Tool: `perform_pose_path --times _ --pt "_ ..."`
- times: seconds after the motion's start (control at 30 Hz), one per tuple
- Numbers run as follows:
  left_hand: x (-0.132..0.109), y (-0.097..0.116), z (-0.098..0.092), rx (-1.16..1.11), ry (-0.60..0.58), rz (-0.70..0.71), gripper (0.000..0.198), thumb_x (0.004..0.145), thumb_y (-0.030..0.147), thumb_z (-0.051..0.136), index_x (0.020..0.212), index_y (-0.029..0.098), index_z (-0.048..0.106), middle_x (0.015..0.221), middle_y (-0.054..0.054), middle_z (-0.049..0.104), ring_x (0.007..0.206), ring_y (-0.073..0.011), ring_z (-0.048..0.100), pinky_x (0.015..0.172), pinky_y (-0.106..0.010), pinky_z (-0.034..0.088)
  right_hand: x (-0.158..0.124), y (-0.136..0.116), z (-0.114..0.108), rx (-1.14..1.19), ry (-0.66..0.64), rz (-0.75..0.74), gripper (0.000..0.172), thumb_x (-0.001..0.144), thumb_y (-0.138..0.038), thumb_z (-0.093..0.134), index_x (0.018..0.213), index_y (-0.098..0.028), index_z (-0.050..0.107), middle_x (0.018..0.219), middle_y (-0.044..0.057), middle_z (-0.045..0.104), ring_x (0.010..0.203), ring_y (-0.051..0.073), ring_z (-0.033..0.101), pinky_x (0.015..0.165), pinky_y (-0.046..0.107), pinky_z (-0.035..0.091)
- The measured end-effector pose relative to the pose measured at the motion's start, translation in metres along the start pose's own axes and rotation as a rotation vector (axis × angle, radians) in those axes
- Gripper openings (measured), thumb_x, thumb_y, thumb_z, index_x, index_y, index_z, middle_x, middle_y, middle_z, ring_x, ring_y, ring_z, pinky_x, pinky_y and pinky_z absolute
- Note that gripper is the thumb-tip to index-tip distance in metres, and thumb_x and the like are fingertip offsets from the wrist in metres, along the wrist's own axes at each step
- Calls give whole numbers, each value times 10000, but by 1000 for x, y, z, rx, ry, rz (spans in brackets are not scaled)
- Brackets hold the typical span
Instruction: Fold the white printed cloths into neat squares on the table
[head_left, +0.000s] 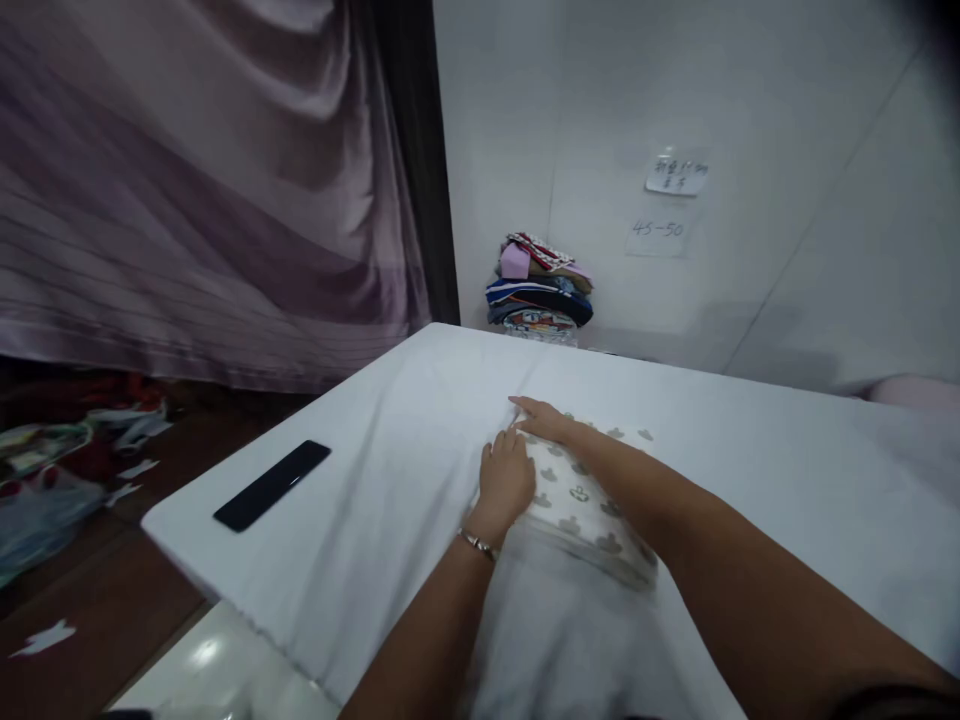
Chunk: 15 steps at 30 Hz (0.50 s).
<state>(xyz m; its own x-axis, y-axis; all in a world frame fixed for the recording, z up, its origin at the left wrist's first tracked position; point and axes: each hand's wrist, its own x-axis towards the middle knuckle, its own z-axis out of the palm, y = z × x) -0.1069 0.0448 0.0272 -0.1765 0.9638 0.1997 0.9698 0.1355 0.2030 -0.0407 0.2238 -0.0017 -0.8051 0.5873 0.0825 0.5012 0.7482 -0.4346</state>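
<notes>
A folded white cloth (559, 490) with a grey-green printed pattern lies on the white-covered table (405, 430). My left hand (508, 477), with a bracelet at the wrist, rests at the cloth's left edge, fingers slightly bent and apart. Across the cloth's far left corner reaches my right hand (541, 418), its fingers stretched out and pointing left. The right forearm passes over the cloth and hides part of it. The two hands are close together, and neither grips anything that I can see.
A black flat object (273, 485) lies on the table's left part. Behind the far edge stands a pile of folded clothes (540, 290) by the wall. A large draped curtain (225, 180) hangs at the left, with bags (49, 510) on the floor below.
</notes>
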Motion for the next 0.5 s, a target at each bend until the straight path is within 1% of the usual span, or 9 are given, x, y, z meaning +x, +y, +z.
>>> perform_pose_path --times 0.1,0.2,0.27,0.37,0.43,0.5 --pt "3 -4 11 -3 -92 -31 417 898 262 334 1273 132 462 1421 -110 385 1268 -224 362 1019 -373 329 -8 -2 -11 -42 16 60 722 826 -428 556 1439 -174 270 1489 142 266 1376 299 198 1096 500 191" --pt "3 -8 17 -7 -71 -29 436 895 257 325 1287 119 456 1426 -106 383 1285 -205 349 1033 -342 325 -26 0 -23 -161 39 55 710 862 -511 468 1445 -170 248 1507 158 199 1389 312 133 1088 559 115" --pt "2 -9 19 -16 -47 -23 446 889 253 331 1290 100 454 1420 -117 391 1292 -204 344 1040 -331 319 -41 6 -26 -231 36 12 677 883 -549 393 1444 -197 254 1512 133 199 1394 290 124 1098 541 88" --pt "1 -6 19 -25 -45 -29 447 887 249 334 1291 101 455 1419 -121 392 1299 -202 340 1054 -324 299 -60 14 -24 -230 -51 9 621 905 -569 301 1434 -245 282 1511 93 223 1388 272 163 1096 533 113" --pt "1 -3 17 -29 -64 -57 442 890 258 335 1288 113 459 1428 -116 381 1301 -202 342 1057 -325 295 -65 16 -22 -202 -99 27 614 909 -576 266 1430 -253 292 1513 84 219 1383 277 180 1086 550 135" --pt "1 -1 15 -33 -82 -83 444 893 268 333 1293 119 456 1437 -110 369 1306 -200 337 1055 -320 297 -66 14 -22 -173 -110 20 626 902 -585 271 1425 -241 308 1512 92 219 1382 289 180 1079 570 137"
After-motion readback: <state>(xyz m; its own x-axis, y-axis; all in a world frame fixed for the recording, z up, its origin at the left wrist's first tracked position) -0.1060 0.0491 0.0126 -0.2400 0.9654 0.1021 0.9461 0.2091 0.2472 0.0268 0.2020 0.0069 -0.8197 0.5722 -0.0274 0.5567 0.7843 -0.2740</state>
